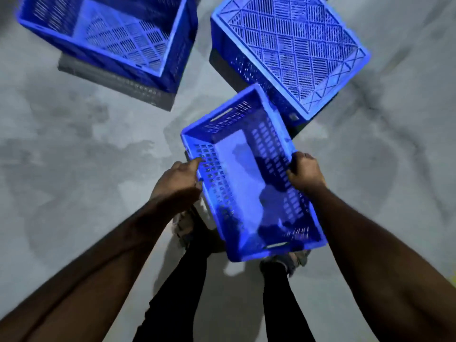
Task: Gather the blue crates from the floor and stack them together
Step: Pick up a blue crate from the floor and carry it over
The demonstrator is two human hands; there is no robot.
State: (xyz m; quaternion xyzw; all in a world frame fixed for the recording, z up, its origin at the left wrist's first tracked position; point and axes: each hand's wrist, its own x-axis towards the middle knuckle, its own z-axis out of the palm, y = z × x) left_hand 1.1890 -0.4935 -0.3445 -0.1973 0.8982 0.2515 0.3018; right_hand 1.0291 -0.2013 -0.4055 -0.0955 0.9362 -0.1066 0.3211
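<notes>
I hold a small blue crate (244,178) open side up above the floor, in front of my legs. My left hand (179,182) grips its left long rim, fingers curled over the edge. My right hand (304,172) grips the right long rim the same way. A larger blue crate (108,38) stands upright at the far left, its slatted bottom visible inside. Another large blue crate (288,50) lies upside down at the far right, its latticed base facing up, close to the far end of the held crate.
The floor (74,156) is mottled grey concrete, open to the left and right of me. My feet (187,228) and dark trouser legs (278,299) are directly below the held crate.
</notes>
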